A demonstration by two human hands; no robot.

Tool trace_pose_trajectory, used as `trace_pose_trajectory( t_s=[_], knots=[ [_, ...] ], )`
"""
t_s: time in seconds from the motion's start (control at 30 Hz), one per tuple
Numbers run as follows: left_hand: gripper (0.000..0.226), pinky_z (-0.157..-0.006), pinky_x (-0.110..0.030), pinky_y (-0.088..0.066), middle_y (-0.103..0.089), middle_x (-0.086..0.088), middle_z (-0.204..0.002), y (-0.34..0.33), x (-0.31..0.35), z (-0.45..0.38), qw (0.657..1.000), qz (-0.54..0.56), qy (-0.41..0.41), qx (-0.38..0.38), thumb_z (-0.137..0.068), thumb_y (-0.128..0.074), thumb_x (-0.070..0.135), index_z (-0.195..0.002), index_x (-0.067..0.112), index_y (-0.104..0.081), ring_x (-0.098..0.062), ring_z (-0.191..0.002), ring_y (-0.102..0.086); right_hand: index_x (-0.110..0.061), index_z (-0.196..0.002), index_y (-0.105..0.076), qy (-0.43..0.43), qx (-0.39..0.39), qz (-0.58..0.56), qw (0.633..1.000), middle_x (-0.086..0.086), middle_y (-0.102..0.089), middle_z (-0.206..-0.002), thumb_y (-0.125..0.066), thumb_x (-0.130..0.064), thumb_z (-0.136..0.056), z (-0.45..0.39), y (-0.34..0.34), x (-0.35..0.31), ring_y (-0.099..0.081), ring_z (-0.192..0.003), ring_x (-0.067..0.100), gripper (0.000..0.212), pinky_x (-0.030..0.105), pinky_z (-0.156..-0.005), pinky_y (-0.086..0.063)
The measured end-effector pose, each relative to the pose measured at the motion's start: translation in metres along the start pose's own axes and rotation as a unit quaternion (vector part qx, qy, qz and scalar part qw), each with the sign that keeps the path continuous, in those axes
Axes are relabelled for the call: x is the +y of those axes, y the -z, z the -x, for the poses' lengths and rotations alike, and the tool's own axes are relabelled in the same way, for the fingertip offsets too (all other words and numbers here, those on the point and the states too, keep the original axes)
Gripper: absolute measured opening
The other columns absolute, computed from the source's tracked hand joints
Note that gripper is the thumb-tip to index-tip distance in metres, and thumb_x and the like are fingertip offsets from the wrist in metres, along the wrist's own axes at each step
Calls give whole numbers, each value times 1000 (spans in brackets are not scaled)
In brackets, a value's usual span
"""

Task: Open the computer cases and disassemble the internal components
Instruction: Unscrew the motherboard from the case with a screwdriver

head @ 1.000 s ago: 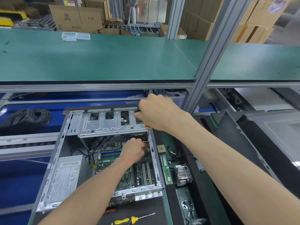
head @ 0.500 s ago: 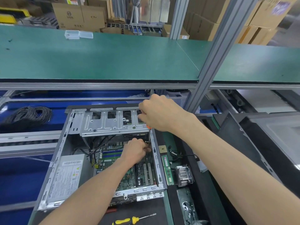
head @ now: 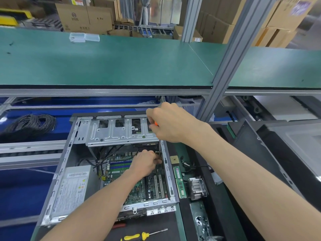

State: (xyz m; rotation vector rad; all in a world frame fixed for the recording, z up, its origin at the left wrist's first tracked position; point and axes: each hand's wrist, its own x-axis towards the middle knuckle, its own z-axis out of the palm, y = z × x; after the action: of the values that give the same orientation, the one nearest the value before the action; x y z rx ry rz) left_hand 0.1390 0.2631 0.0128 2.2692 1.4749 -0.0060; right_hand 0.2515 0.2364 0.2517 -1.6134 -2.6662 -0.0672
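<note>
An open computer case (head: 60,173) lies flat on the bench, showing a green motherboard (head: 139,188), a grey power supply (head: 71,192) and a metal drive cage (head: 119,131). My right hand (head: 170,124) grips an orange-handled screwdriver (head: 155,123) held upright over the case's far right corner; its shaft runs down beside the case wall. My left hand (head: 147,162) reaches inside the case and pinches something small at the screwdriver's tip, which its fingers hide.
A memory stick (head: 179,183), a heatsink (head: 197,187) and a CPU chip (head: 174,160) lie right of the case. A yellow-handled screwdriver (head: 144,235) lies at the front. A coil of black cable (head: 29,126) sits far left. A green shelf (head: 104,61) overhangs behind, with an aluminium post (head: 224,66).
Both hands stay at the same corner of the case. My right hand has shifted slightly on the screwdriver handle, exposing a bit more orange.
</note>
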Motion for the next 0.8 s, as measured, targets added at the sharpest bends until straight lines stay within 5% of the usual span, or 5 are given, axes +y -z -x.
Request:
trace_pose_trajectory(
  t_s=[0.13, 0.3, 0.43, 0.57, 0.8],
  knots=[
    [35, -88, -43, -52, -65, -9, -123, -2, -1, 2, 1000, 12, -3, -8, -102, -48, 47, -125, 32, -68, -35, -112, -57, -20, -101, -58, 42, -57, -92, 993, -1, -59, -94, -60, -10, -73, 3, 5, -1, -52, -85, 22, 30, 33, -61, -40],
    [32, -87, -46, -54, -67, -10, -122, -1, -2, 2, 999, 27, -9, -18, -102, -50, 44, -125, 32, -68, -35, -110, -60, -20, -82, -46, -51, 4, 28, 998, -2, -33, -69, -52, -51, -98, -1, 3, -1, -42, -71, 29, 35, 37, -65, -34],
    [28, -85, -45, -55, -67, -11, -118, -1, -1, 1, 999, 8, -3, -32, -100, -53, 34, -124, 31, -67, -36, -106, -62, -17, -88, -55, -11, -18, -1, 1000, 0, -41, -73, -55, -20, -91, -5, 0, 2, -53, -82, 34, 4, 38, -67, -44],
    [29, -83, -43, -54, -64, -14, -116, -8, -5, 1, 998, -11, 12, -54, -97, -56, 26, -125, 24, -63, -34, -105, -61, -24, -89, -54, 37, -63, -82, 994, -4, -51, -88, -62, -13, -74, 0, 4, 6, -50, -82, 20, 20, 31, -61, -34],
    [40, -94, -44, -50, -57, -17, -125, -18, -10, -6, 995, 5, 19, -99, -97, -58, 37, -135, 24, -55, -34, -116, -56, -16, -76, -43, -37, 6, 15, 999, -1, -31, -68, -50, -38, -100, -2, 0, 5, -43, -68, 31, 33, 36, -61, -35]
  ],
)
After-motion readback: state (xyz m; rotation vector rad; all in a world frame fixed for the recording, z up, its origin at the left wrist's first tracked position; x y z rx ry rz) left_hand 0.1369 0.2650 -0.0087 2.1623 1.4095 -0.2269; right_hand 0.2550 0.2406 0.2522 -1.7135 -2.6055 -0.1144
